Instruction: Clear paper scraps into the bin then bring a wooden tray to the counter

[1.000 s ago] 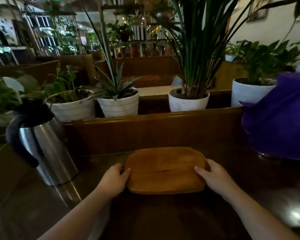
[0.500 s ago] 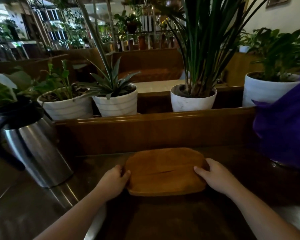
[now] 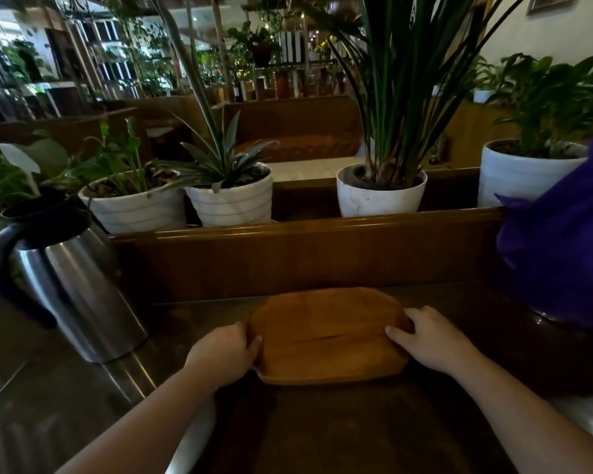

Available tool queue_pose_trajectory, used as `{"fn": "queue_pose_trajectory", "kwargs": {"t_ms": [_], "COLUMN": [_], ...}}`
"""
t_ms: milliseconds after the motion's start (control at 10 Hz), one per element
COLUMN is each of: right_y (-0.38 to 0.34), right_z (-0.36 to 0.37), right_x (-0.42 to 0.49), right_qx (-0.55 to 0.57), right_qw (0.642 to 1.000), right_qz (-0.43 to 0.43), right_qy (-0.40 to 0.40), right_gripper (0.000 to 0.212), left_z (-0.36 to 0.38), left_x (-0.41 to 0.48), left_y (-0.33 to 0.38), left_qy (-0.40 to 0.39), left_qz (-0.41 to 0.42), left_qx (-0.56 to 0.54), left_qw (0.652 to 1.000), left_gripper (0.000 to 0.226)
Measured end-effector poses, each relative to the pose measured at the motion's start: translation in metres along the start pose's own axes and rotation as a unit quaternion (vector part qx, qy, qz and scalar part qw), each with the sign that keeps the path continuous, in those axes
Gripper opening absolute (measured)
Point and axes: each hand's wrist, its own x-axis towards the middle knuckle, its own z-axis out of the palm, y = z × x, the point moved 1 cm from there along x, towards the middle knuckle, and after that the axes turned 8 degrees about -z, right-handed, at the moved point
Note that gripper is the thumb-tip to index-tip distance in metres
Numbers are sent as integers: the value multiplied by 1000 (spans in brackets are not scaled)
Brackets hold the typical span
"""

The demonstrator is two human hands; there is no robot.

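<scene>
Both hands, left hand [image 3: 224, 350] and right hand [image 3: 431, 339], clasp the short ends of the wooden tray [image 3: 326, 334] lying between them on the dark counter [image 3: 322, 429]; no paper scraps visible, so you appear near finished, release pending.

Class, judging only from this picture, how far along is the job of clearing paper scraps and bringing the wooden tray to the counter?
Done, apparently: no paper scraps show on the counter. In hand: the left hand and right hand grip the ends of the wooden tray, low over the counter. Left: letting go; whether it already rests there is unclear.
</scene>
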Motion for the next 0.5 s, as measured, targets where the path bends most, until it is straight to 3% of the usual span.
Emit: {"fn": "queue_pose_trajectory", "kwargs": {"t_ms": [300, 500], "right_y": [-16, -20], "right_z": [5, 11], "right_x": [-10, -15], "right_qx": [-98, -135], "right_qw": [994, 989], "right_qz": [-20, -45], "right_qy": [33, 49], "right_gripper": [65, 64], "left_z": [-13, -16], "left_x": [-3, -4], "left_y": [-5, -2], "left_qy": [-2, 30], "left_qz": [78, 105], "left_qx": [24, 76], "left_qw": [997, 991], "left_gripper": [20, 32]}}
